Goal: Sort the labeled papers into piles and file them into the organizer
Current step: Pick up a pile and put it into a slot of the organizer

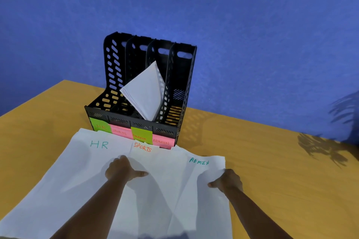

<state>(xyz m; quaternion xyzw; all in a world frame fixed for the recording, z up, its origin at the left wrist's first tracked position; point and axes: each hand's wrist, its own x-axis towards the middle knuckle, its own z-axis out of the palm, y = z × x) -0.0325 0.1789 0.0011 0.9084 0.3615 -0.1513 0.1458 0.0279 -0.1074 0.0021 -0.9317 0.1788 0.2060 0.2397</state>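
Three white paper piles lie side by side on the wooden table in front of a black four-slot organizer point(116, 60). They are marked HR point(77, 161), SPORTS point(153, 159) and ADMIN point(202, 200). My left hand point(121, 170) rests on the SPORTS pile near its left edge, fingers curled down and thumb stretched right. My right hand point(227, 180) grips the right edge of the ADMIN pile. A stack of white sheets point(144, 93) leans tilted in the third slot. Sticky labels on the organizer's front read HR point(101, 126), SPORTS point(120, 132), FINANCE point(140, 135) and ADMIN point(163, 141).
The wooden table point(272, 161) stretches to the right of the papers, with leaf shadows on its far right. A blue wall point(233, 25) rises right behind the organizer. The table's left edge runs diagonally beside the HR pile.
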